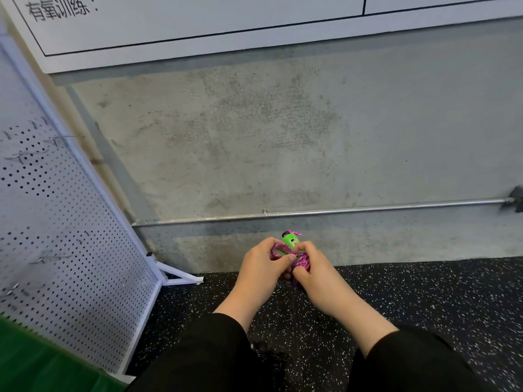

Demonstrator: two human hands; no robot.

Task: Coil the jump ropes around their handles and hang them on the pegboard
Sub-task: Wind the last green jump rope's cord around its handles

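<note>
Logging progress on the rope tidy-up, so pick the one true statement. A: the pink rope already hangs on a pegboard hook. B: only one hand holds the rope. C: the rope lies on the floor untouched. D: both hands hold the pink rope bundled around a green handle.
D: the left hand and right hand both grip the pink rope wound around the green handle, away from the pegboard.
</note>
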